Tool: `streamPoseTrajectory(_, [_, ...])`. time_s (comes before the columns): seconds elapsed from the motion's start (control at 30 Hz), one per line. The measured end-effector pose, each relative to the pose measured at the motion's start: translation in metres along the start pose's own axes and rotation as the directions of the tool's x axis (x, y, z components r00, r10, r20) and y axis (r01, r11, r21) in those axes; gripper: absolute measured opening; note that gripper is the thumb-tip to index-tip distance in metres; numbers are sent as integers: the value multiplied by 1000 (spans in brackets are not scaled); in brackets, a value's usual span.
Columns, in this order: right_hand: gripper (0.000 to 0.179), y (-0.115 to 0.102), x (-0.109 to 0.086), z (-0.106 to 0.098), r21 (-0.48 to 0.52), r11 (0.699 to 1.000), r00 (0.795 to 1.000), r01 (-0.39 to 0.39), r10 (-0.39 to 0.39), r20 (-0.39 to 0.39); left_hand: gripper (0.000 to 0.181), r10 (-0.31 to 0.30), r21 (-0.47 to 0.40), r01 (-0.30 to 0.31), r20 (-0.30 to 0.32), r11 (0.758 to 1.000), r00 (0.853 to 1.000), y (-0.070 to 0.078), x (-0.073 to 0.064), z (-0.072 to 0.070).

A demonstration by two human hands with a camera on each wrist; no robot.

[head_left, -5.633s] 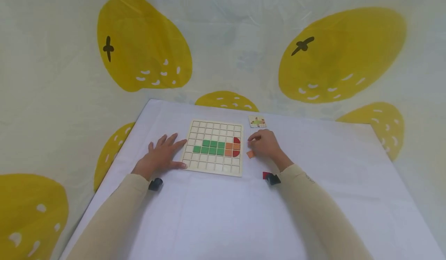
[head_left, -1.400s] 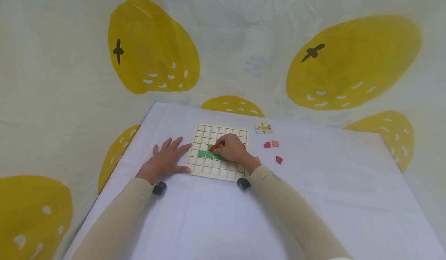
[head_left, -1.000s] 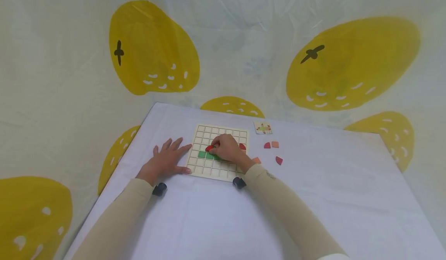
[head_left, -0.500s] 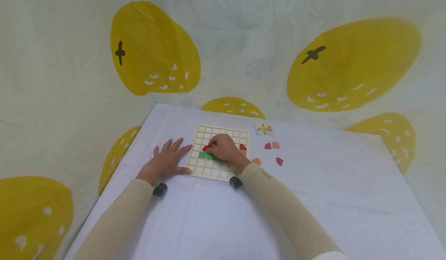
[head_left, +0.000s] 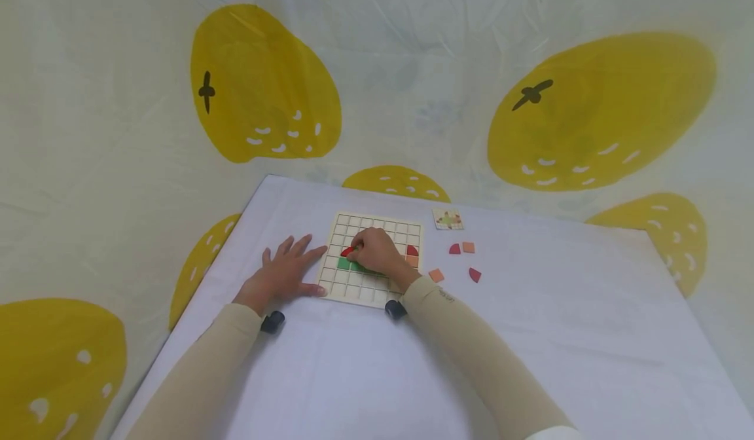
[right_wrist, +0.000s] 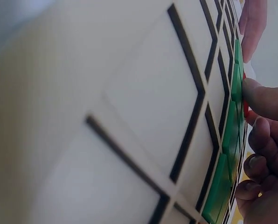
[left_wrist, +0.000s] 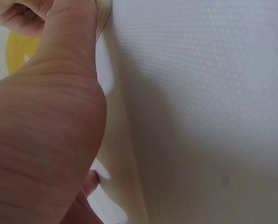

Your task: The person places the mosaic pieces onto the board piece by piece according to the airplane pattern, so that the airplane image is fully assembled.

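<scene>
My right hand (head_left: pixel 377 251) is over the pale wooden grid board (head_left: pixel 353 293), pinching a red quarter-circle tile (head_left: pixel 346 251) between thumb and fingers. Green square tiles (head_left: pixel 343 263) lie in the board's middle rows, partly covered by that hand. In the right wrist view, the thumb (right_wrist: pixel 269 100) presses on the red piece, right beside the raised green tiles (right_wrist: pixel 218 186). Another red quarter-circle (head_left: pixel 412 250) and an orange square (head_left: pixel 412 261) sit near the board's right edge. My left hand (head_left: pixel 281 275) lies spread on the table, its fingertips touching the board's left edge.
Right of the board lie loose red quarter-circles (head_left: pixel 474 275) and orange squares (head_left: pixel 436 275). A small pattern card (head_left: pixel 448 219) lies at the back right. White cloth (head_left: pixel 330 374) covers the table, and a lemon-print curtain (head_left: pixel 400 99) hangs behind.
From beside the board's right edge, my right hand has come over the board with a red quarter-circle, then shifted slightly left, now nearly still. The left hand stays at the board's left edge.
</scene>
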State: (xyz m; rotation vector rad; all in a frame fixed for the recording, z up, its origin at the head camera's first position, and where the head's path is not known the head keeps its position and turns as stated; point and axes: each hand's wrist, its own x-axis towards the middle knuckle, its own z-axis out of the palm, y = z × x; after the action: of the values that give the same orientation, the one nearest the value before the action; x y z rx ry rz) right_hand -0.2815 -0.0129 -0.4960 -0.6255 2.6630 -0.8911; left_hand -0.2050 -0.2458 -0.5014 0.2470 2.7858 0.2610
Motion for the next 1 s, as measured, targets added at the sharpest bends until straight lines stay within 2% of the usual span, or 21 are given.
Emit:
streamPoseTrajectory(0.2, [28, 0, -2, 0, 14, 1000, 1000, -11, 11, 3, 101, 5, 3, -5, 0, 1000, 1000, 3, 0, -1])
streamPoseTrajectory(0.47, [28, 4, -6, -2, 31, 999, 1000, 19, -19, 4, 101, -1, 7, 1, 8, 1000, 1000, 6, -1, -1])
streamPoseTrajectory(0.73, [19, 26, -13, -15, 18, 998, 998, 64, -64, -21, 100, 3, -4, -3, 9, 1000, 1000, 7, -3, -6])
streamPoseTrajectory(0.87, [17, 43, -21, -29, 9, 1000, 1000, 11, -11, -19, 102, -9, -4, 9, 19, 1000, 1000, 7, -3, -5])
streamPoseTrajectory(1.0, [17, 62, -31, -47, 38, 997, 997, -72, 73, -25, 101, -11, 1, 11, 17, 1000, 1000, 5, -2, -4])
